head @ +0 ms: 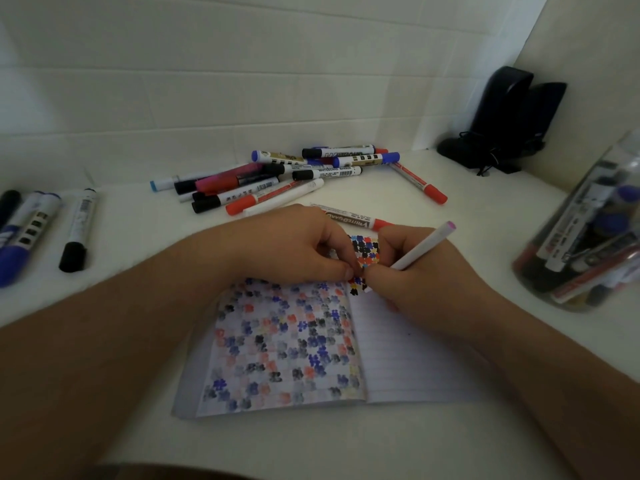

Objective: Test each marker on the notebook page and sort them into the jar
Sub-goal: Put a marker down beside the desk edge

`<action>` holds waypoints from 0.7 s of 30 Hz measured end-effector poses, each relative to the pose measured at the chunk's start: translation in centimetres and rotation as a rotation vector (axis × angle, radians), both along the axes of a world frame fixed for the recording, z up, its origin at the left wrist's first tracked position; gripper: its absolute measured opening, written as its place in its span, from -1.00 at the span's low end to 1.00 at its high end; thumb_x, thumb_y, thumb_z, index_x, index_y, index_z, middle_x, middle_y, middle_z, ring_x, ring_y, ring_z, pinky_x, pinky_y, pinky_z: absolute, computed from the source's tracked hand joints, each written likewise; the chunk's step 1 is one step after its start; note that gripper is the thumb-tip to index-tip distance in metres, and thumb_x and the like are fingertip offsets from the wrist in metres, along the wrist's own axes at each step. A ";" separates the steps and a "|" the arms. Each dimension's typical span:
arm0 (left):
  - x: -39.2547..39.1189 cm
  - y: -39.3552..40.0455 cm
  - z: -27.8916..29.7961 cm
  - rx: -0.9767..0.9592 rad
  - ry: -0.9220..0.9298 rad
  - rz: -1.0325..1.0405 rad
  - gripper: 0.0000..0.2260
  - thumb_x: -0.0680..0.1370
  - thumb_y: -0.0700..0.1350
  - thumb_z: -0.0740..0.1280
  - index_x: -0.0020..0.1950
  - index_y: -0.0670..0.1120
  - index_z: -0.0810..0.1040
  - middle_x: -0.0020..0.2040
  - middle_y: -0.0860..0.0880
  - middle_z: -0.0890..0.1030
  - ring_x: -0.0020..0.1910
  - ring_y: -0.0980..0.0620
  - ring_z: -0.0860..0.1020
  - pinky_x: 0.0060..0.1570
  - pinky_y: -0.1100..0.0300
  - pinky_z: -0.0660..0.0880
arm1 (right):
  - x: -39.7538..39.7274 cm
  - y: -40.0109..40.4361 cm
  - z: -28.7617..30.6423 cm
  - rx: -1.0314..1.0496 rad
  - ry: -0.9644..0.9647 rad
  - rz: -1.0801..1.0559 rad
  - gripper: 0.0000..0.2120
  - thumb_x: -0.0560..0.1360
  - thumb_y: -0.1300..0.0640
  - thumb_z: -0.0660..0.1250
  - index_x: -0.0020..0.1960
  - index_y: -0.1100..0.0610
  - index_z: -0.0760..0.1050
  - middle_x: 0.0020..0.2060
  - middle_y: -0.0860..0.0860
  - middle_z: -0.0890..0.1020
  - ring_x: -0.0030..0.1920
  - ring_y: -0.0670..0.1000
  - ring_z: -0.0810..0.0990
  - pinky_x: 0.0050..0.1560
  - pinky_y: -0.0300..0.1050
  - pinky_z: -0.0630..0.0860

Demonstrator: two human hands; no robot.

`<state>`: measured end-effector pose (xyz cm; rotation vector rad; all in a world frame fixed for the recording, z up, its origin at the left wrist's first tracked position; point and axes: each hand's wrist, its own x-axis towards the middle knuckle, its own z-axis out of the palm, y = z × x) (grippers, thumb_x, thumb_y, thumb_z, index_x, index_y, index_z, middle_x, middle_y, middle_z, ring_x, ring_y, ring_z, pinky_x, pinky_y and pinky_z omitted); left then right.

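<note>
Testing step right now, I'd say: keep the notebook point(277, 344) pinned flat and dab in a free spot. Right hand point(415, 271) fingers are curled tight around a white marker point(424, 247), tip hidden. Left hand point(294, 247) fingers are bent, pressing the page's far edge. Jar point(585, 237) sits on the counter point(485, 209), far right.

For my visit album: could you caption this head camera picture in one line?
Right hand holds a white marker over the notebook, left hand alongside.
</note>
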<state>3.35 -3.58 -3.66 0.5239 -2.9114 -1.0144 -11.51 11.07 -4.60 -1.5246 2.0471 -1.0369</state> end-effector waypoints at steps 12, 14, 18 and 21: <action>-0.1 -0.1 -0.1 -0.009 -0.015 -0.004 -0.89 0.56 0.14 0.38 0.03 0.33 0.68 -0.06 0.17 0.72 -0.05 0.08 0.66 0.08 -0.07 0.61 | 0.1 0.0 0.1 0.026 0.023 0.006 -0.74 0.42 0.26 0.44 -0.30 0.29 0.38 -0.43 0.26 0.50 -0.56 -0.10 0.41 -0.52 -0.30 0.35; 0.0 0.0 0.0 0.000 -0.008 -0.001 -0.89 0.57 0.12 0.39 0.05 0.31 0.69 -0.08 0.15 0.72 -0.08 0.07 0.65 0.06 -0.08 0.61 | -0.1 -0.1 0.0 0.018 -0.013 -0.018 -0.75 0.44 0.29 0.42 -0.30 0.29 0.38 -0.45 0.27 0.53 -0.56 -0.07 0.45 -0.51 -0.30 0.38; 0.0 0.1 0.1 0.006 -0.004 0.004 -0.89 0.58 0.10 0.40 0.05 0.29 0.69 -0.10 0.14 0.72 -0.10 0.06 0.65 0.04 -0.08 0.61 | -0.3 0.0 -0.2 -0.001 -0.106 -0.020 -0.76 0.49 0.29 0.44 -0.26 0.32 0.43 -0.49 0.16 0.60 -0.54 -0.01 0.55 -0.49 -0.25 0.46; 0.0 0.1 0.1 0.014 -0.006 0.010 -0.89 0.57 0.10 0.40 0.06 0.27 0.70 -0.08 0.15 0.72 -0.08 0.08 0.66 0.07 -0.06 0.62 | -0.2 0.1 -0.2 -0.002 -0.066 0.020 -0.75 0.50 0.26 0.46 -0.27 0.30 0.45 -0.49 0.15 0.61 -0.54 -0.02 0.55 -0.50 -0.26 0.46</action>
